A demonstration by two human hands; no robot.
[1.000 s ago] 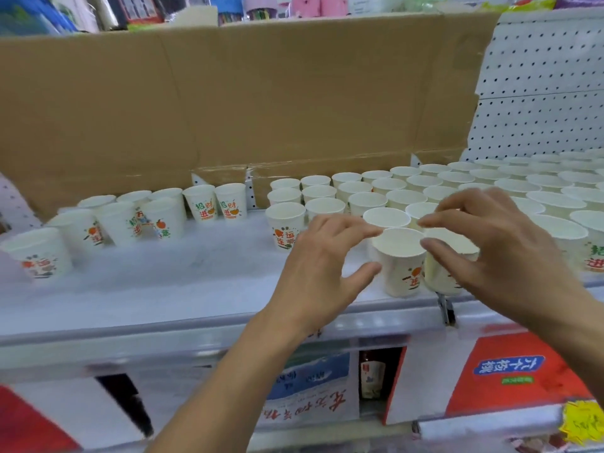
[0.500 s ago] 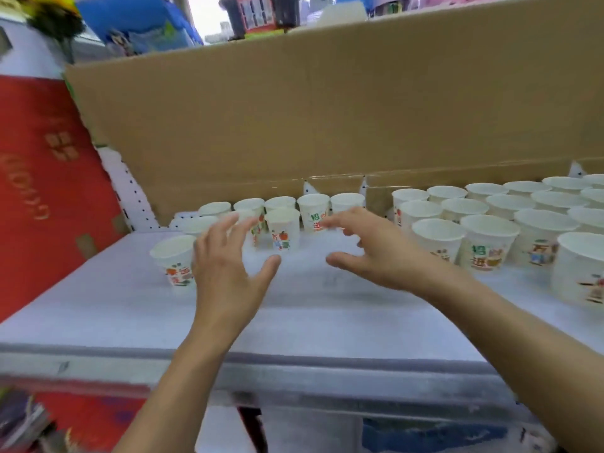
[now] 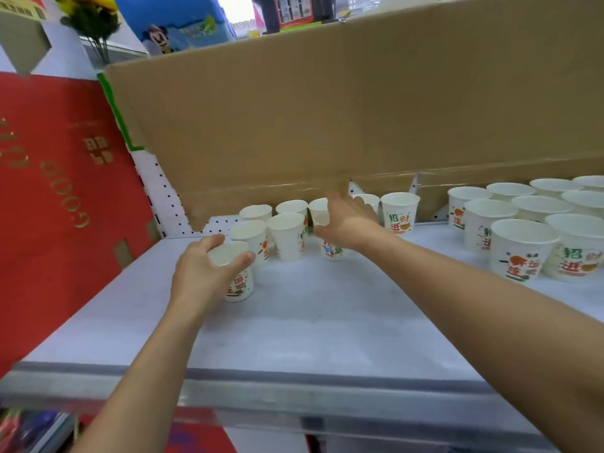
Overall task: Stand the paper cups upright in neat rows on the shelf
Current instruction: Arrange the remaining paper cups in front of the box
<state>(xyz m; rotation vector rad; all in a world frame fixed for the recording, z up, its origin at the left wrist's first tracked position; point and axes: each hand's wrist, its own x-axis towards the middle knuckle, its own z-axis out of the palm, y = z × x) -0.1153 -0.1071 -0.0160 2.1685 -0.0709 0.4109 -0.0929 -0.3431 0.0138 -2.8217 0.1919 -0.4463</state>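
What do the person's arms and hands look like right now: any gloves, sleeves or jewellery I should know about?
Both hands are bare: the left hand and the right hand wear no gloves, and no rings show on the fingers in view. The left forearm and right forearm are uncovered to the frame edge, with no sleeve, watch or bracelet visible.

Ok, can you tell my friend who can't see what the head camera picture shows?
A person's left hand grips a paper cup by its rim on a white shelf, while the right hand reaches over a loose cluster of cups. Neat rows of cups stand to the right, before a cardboard sheet.
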